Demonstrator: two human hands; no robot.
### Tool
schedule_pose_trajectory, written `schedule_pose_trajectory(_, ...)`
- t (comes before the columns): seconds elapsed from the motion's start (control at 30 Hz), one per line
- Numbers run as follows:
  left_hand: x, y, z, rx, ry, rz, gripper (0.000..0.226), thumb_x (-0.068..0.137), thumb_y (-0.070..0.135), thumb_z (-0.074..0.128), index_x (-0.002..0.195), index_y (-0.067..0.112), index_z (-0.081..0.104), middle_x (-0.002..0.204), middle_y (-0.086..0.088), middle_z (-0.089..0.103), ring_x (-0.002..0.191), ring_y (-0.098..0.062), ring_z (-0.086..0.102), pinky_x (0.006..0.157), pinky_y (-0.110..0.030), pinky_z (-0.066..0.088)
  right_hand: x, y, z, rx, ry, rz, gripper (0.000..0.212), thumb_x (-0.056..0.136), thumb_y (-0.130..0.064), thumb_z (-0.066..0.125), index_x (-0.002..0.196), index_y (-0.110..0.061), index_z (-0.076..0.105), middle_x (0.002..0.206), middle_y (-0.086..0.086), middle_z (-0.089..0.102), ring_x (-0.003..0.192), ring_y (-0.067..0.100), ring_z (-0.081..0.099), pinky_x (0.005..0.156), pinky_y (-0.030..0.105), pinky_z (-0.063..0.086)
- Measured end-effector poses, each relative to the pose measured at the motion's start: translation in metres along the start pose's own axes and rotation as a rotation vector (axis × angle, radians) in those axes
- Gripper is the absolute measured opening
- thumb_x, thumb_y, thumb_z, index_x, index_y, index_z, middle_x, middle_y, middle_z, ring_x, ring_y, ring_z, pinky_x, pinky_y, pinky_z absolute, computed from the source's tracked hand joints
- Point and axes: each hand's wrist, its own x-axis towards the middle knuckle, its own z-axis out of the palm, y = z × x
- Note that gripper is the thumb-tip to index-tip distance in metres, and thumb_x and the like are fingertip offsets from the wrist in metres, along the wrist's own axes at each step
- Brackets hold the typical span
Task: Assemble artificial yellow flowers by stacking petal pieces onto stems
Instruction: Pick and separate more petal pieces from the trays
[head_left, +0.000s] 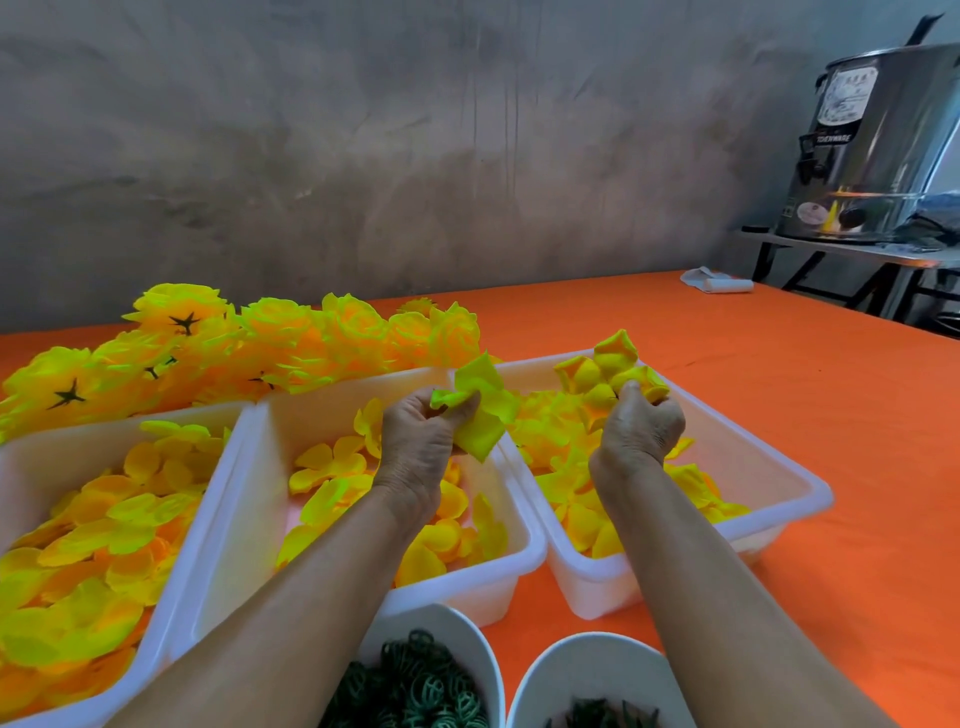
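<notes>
My left hand (423, 434) grips a bright yellow petal piece (480, 410) above the middle white tray (519, 540). My right hand (641, 428) holds a cluster of small yellow-orange petals (613, 371) over the right white tray (779, 499). Both trays hold loose yellow petal pieces, as does the left white tray (208, 525). Finished yellow flowers (249, 348) lie in a heap behind the trays. Two white bowls at the bottom hold dark green plastic parts: round cage-like pieces (415, 686) and thin pieces (602, 714).
An orange cloth (831, 415) covers the table. A white roll (719, 283) lies at the far right of it. Beyond the table's right edge a steel urn (878, 140) stands on a metal stand. A grey wall runs behind.
</notes>
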Motion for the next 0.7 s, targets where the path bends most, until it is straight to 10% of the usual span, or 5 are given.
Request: schedule_pose_trajectory(0.7, -0.005, 0.022, 0.025, 0.010, -0.330, -0.149, 0.037, 0.087, -0.014, 0.045, 0.097, 0.020, 0.054, 0.091, -0.012, 0.065, 0.054, -0.023, 0.067, 0.039, -0.021, 0.048, 0.002, -0.050, -0.011, 0.383, -0.356, 0.079, 0.025, 0.091, 0.004, 0.051, 0.072, -0.013, 0.054, 0.066, 0.004, 0.055, 0.050, 0.014, 0.051, 0.049, 0.026, 0.044)
